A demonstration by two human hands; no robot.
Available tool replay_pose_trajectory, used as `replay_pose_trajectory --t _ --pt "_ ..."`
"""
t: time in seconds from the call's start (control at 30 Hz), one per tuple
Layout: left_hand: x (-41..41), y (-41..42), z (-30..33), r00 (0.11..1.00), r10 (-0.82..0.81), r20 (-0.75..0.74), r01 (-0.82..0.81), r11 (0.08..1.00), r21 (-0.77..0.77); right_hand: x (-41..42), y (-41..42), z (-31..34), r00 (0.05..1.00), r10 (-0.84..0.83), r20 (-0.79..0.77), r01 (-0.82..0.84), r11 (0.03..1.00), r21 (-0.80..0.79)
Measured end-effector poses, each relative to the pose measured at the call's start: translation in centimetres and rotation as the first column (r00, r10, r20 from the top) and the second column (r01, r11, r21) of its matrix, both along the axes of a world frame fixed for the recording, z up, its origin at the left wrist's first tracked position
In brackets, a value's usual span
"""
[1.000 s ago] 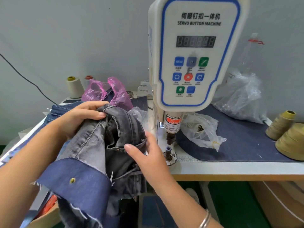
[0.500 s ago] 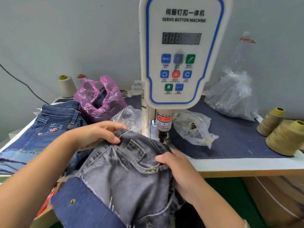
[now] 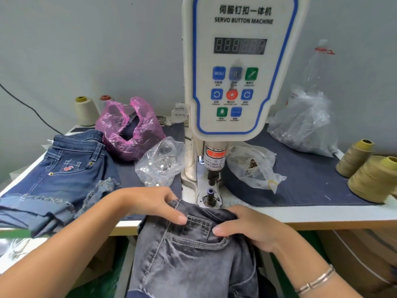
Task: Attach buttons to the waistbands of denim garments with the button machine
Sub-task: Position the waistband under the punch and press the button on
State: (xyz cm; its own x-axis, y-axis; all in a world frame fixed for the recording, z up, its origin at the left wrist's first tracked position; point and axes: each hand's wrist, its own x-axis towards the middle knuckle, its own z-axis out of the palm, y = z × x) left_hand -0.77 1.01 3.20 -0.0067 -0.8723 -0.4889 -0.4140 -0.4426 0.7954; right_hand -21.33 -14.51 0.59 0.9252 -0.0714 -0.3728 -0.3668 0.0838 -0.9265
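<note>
Grey denim shorts [image 3: 189, 254] hung off the front edge of the table [image 3: 322, 214], waistband up at the lip, just short of the purple-tipped lower die [image 3: 210, 193] of the button machine [image 3: 236, 67]. Left hand [image 3: 150, 203] gripped the waistband's left end, fingers curled over the cloth, thumb out of sight. Right hand [image 3: 251, 226] pinched the right end, thumb on top by the pocket corner, fingers tucked behind the fold. A silver bangle [image 3: 315, 280] sat on that wrist. Blue denim shorts [image 3: 64, 173] lay flat at far left. A clear bag of metal buttons [image 3: 161, 166] rested just left of the machine's column, with a pink bag [image 3: 129, 132] behind it. Olive thread cones [image 3: 371, 177] stood at far right.
</note>
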Motion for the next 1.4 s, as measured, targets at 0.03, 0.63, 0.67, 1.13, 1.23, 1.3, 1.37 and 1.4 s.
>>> replay_pose_trajectory --t 0.03,0.63,0.67,1.13,1.23,1.3,1.37,1.4 --pt "-0.1 -0.2 -0.2 1.0 0.011 0.001 -0.011 1.0 -0.003 0.1 -0.5 0.2 1.0 -0.011 -0.014 0.01 0.999 -0.033" --pt "0.1 -4.2 -3.1 0.939 0.304 -0.158 -0.325 0.937 -0.13 3.1 -4.6 -0.3 0.957 -0.289 0.001 0.287 0.951 0.117" --pt "0.1 -4.4 -3.2 0.939 0.313 -0.143 -0.332 0.933 -0.138 3.1 -4.8 -0.4 0.958 -0.286 -0.01 0.284 0.945 0.162" --pt "1.9 -5.7 -1.9 0.99 0.135 -0.03 -0.134 0.991 0.013 4.1 -7.2 -1.1 0.97 -0.199 0.143 0.185 0.977 0.104" --pt "2.1 -6.0 -2.0 0.979 0.155 -0.134 -0.159 0.987 -0.019 4.0 -7.7 -1.2 0.971 -0.18 0.155 0.155 0.974 0.163" --pt "2.2 -6.2 -2.3 0.965 0.184 -0.189 -0.196 0.979 -0.047 3.8 -8.2 -1.1 0.982 -0.095 0.162 0.067 0.983 0.171" --pt "2.3 -6.3 -2.5 0.953 0.196 -0.231 -0.216 0.974 -0.065 3.9 -8.6 -1.0 0.986 -0.048 0.158 0.023 0.988 0.152" --pt "2.3 -6.4 -2.5 0.953 0.19 -0.235 -0.213 0.974 -0.074 3.9 -8.8 -1.1 0.986 -0.057 0.158 0.034 0.989 0.143"
